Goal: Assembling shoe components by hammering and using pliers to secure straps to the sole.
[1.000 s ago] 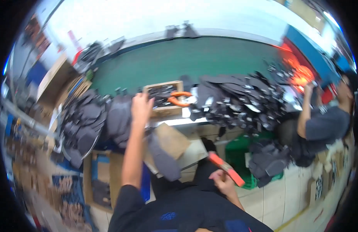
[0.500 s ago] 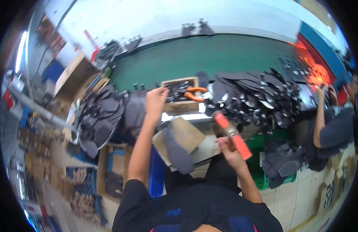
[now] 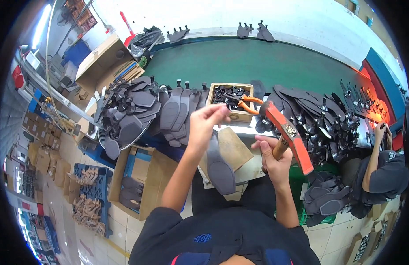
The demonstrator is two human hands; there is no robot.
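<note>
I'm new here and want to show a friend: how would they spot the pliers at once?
At the near edge of the long green worktop stands a small open wooden box, just beyond the person's left hand. The pliers lie across its small dark parts, handles jutting past its right side. Those curved orange handles set them apart from the dark parts underneath.

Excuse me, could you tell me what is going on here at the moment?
A person's right hand grips an orange-red hammer, head up. The left hand is beside a wooden box of small dark parts, fingertips close together; whether they hold anything is unclear. Orange-handled pliers lie across the box. In front, a dark sole rests partly on a tan board. At right, a co-worker sits beside more dark pieces.
</note>
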